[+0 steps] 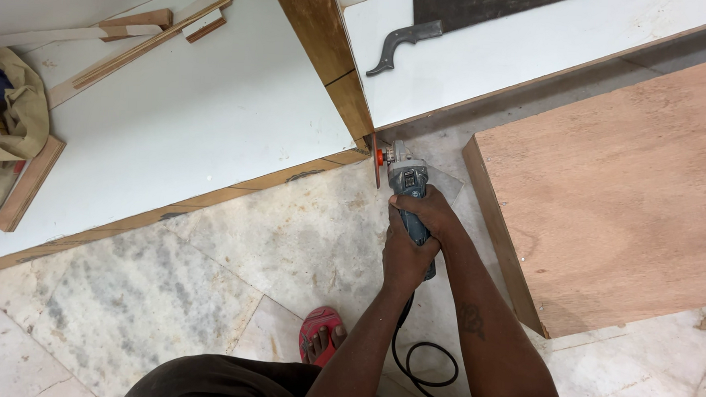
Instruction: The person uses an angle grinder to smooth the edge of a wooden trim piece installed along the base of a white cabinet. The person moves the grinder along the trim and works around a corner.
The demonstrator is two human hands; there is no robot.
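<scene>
White laminated cabinet panel (188, 117), large, flat, stiff, with a brown wood edge band; it lies low over the marble floor (122, 299), which is pale, veined and polished, likely slick. A second white panel (538, 47) sits upper right, meeting the first at a corner. Bare plywood board (619, 188) on the right: matte, grainy, rigid, thick edge showing.

Angle grinder (408, 195) sits at the panel corner, just above the floor, its thin disc edge-on against the wood edging. Grey hard-plastic body, compact, probably moderately heavy and prone to kick; best taken around the barrel body, away from the disc. Right hand (426, 212) is wrapped over the body near the head; left hand (405, 256) is clamped around the rear of the body. Both closed tight on it. Black power cord (420, 371), flexible, loops on the floor below.

Hand saw (459, 11), dark blade, curved handle, lies on the upper panel. Thin wood strips (148, 39) lie upper left. Red sandal (322, 334) on floor.
</scene>
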